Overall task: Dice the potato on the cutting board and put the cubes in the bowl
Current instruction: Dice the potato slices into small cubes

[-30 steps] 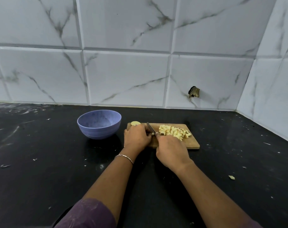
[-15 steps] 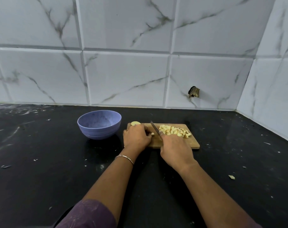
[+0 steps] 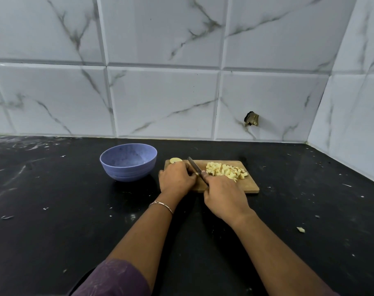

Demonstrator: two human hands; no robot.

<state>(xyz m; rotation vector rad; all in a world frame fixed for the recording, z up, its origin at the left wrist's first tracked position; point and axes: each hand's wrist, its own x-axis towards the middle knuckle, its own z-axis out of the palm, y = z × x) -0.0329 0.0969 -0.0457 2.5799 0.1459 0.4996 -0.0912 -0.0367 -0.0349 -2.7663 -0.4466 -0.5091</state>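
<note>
A small wooden cutting board [image 3: 249, 186] lies on the black counter. A heap of pale potato cubes [image 3: 225, 171] covers its right half. At the board's far left corner sits a round potato piece [image 3: 175, 160]. My left hand [image 3: 176, 179] is curled over the left part of the board, and whatever is under its fingers is hidden. My right hand [image 3: 224, 197] grips the handle of a knife [image 3: 194, 166], whose blade slants up and left next to the left hand's fingers. The empty blue bowl [image 3: 128, 162] stands just left of the board.
A tiled wall rises close behind the board and bowl, with a side wall at the right. A stray potato bit [image 3: 301, 229] lies on the counter at the right. Small white specks dot the black counter.
The knife blade has shifted left, closer to my left hand, and the right hand moved with it. The left hand, board and bowl stay in place.
</note>
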